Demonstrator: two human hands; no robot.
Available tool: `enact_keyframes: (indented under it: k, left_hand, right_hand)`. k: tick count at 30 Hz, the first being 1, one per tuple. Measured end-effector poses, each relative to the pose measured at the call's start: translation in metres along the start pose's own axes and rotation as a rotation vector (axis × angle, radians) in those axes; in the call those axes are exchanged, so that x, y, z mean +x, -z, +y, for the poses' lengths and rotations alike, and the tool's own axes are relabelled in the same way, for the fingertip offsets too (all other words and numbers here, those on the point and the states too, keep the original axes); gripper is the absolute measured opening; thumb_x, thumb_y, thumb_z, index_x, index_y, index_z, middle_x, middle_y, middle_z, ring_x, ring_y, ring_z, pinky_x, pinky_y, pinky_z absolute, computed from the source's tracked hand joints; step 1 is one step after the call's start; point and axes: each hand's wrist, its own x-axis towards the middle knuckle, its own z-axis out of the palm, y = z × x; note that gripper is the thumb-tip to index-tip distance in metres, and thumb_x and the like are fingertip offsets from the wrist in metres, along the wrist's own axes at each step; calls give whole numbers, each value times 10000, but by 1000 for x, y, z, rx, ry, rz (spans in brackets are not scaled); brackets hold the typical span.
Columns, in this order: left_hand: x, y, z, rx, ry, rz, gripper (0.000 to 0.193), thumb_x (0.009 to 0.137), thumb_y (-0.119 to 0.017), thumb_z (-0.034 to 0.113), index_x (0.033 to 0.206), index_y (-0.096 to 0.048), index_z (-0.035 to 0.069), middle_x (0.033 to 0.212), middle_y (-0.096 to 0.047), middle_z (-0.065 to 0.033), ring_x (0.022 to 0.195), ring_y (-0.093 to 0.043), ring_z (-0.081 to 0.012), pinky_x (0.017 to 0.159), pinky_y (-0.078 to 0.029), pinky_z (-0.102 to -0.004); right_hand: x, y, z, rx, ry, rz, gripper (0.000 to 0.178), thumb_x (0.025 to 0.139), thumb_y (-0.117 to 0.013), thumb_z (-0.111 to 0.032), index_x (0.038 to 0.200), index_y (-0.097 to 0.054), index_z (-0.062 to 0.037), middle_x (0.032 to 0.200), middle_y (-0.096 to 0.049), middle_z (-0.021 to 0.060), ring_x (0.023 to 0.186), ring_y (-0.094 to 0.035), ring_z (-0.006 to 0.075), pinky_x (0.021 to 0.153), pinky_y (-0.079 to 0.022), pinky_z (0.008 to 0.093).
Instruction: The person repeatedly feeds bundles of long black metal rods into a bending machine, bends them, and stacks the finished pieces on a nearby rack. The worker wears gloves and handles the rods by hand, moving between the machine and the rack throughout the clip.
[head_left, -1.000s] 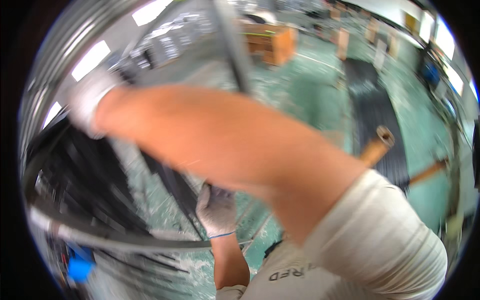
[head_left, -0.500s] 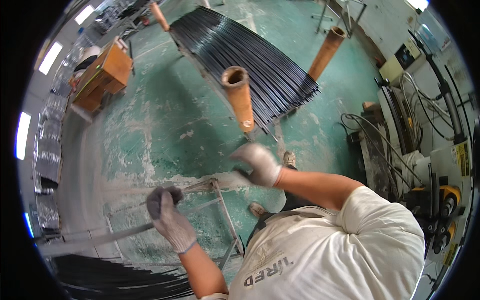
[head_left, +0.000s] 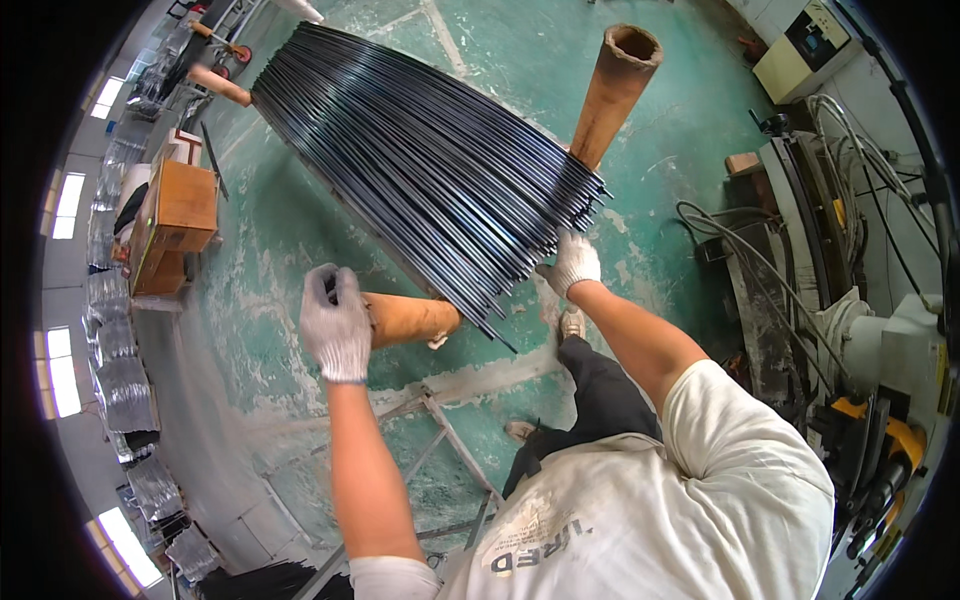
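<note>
A broad layer of long black rods (head_left: 420,150) slants from far left to near right, with uneven near ends. My right hand (head_left: 575,263), in a pale knitted glove, is at the rods' near right ends. Its thumb stands apart from the fingers, and whether the fingertips touch the rods is hard to see. My left hand (head_left: 336,325), in a glove with grey fingers, is raised beside the top of the near cardboard tube (head_left: 412,320). Its fingers curl loosely, leaving a gap to the thumb, with nothing visible between them.
A second brown tube (head_left: 615,95) rises at the rods' right side. Below my left hand stands a metal frame (head_left: 462,450) on the green floor, with more black rods (head_left: 275,580) at the lower edge. Machinery and cables (head_left: 780,270) line the right; a wooden desk (head_left: 180,215) stands left.
I am closer to the rods, which now fill more of the view. My right hand has reached forward to their ends. My left hand has risen beside the near tube.
</note>
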Motion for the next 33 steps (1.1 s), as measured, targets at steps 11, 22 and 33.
enact_keyframes:
  k: [11,22,33]
  left_hand:
    - [31,-33,48,268,120,-139,149,1013,-748,120,993,-733,-27,916,-721,-148,835,-674,-250,812,-555,-389]
    - [39,-34,40,237,161,-146,114,1011,-721,74,999,-725,-39,899,-710,-128,838,-658,-197,795,-547,-360]
    - [43,-26,37,223,122,-99,147,995,-726,103,953,-716,-38,886,-700,-163,790,-652,-267,769,-541,-392]
  right_hand:
    - [187,-21,-25,-302,-198,162,1379,634,-1011,-656,1640,-364,31,1518,-528,209,1431,-487,386,1291,-349,547]
    - [191,-52,-13,-292,-45,-73,248,1071,-671,-246,1181,-795,-61,1251,-785,151,1201,-750,348,1013,-624,476]
    - [229,5,-10,-241,-86,-406,452,907,-847,-481,1208,-862,-143,1257,-832,150,1193,-795,343,1026,-645,465]
